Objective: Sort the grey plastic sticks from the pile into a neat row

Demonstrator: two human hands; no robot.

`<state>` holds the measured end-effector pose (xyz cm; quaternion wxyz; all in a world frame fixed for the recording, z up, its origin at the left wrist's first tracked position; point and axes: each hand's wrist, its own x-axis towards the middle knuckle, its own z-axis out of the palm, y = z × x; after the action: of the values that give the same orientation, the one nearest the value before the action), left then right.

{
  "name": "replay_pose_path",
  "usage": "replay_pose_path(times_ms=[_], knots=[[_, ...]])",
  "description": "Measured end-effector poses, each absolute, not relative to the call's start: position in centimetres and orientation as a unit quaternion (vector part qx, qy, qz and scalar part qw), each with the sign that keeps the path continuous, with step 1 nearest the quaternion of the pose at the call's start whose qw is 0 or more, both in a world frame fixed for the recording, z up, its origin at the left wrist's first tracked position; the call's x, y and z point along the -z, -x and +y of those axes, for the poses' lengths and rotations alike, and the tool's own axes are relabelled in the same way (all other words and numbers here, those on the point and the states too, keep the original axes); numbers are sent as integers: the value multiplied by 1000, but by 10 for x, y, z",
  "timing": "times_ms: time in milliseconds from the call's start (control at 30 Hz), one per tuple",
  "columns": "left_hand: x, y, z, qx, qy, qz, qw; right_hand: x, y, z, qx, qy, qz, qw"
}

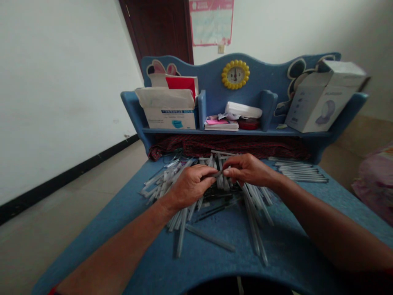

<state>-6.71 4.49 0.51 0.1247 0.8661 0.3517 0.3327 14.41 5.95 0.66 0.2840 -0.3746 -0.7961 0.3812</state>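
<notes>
A loose heap of thin grey-white pen tubes (184, 213) covers the middle of the blue desk (285, 246). My left hand (190, 186) and my right hand (248, 169) meet above the heap, fingertips pinched together on one small grey pen piece (218, 173) held between them. Both hands are closed in a pinch. Dark pen parts (221, 196) lie under the hands, partly hidden.
A tidy row of tubes (301, 172) lies at the desk's back right. A red checked cloth (227, 146) runs under the blue shelf (233, 132), which holds a mask box (170, 110), notebooks, a white carton (322, 98) and a yellow clock (235, 74).
</notes>
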Motion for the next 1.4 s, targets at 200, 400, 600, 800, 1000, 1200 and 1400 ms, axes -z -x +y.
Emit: replay_pose_path(times_ms=[200, 400, 600, 800, 1000, 1200, 1400], knots=[[-4, 68, 44, -338, -872, 340, 96, -4, -144, 59, -386, 361, -797, 291], [1, 69, 47, -318, -890, 326, -15, -6, -142, 57, -400, 369, -793, 275], [-1, 77, 55, -245, -911, 325, -67, -7, -145, 60, -363, 369, -801, 302], [-5, 78, 53, -201, -908, 341, -141, -8, -143, 58, -382, 379, -786, 304], [-7, 74, 44, -188, -880, 370, -229, -7, -134, 54, -446, 400, -737, 313], [-9, 76, 48, -198, -872, 397, -207, -3, -130, 53, -446, 417, -728, 311], [-12, 80, 55, -358, -796, 487, -22, 10, -108, 36, -180, 346, -905, 169]])
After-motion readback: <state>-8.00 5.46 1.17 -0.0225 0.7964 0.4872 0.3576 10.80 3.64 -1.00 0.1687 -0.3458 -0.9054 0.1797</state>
